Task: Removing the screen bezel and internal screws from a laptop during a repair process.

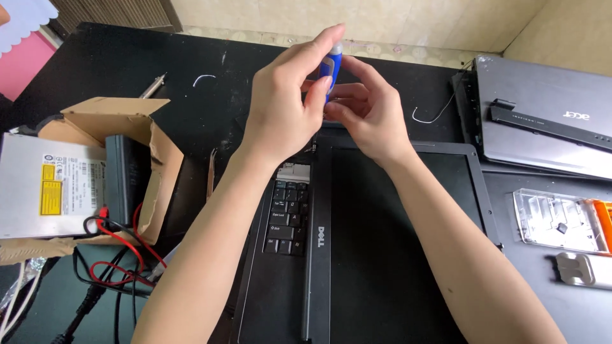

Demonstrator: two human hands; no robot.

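At the table's (191,57) left sits a torn cardboard box (150,146) beside an optical drive (51,188). Above the half-open black laptop (357,242), the left hand (284,105) has its grip clamped on a blue-and-white screwdriver (333,64) held upright. The right hand (370,108) pinches its lower end, seemingly fitting or adjusting the tip, which calls for fine finger alignment.

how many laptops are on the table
2: a dark laptop lies under the hands, its keyboard partly covered by a loose screen panel; a grey laptop, closed, sits at the far right. Others may lie out of view.
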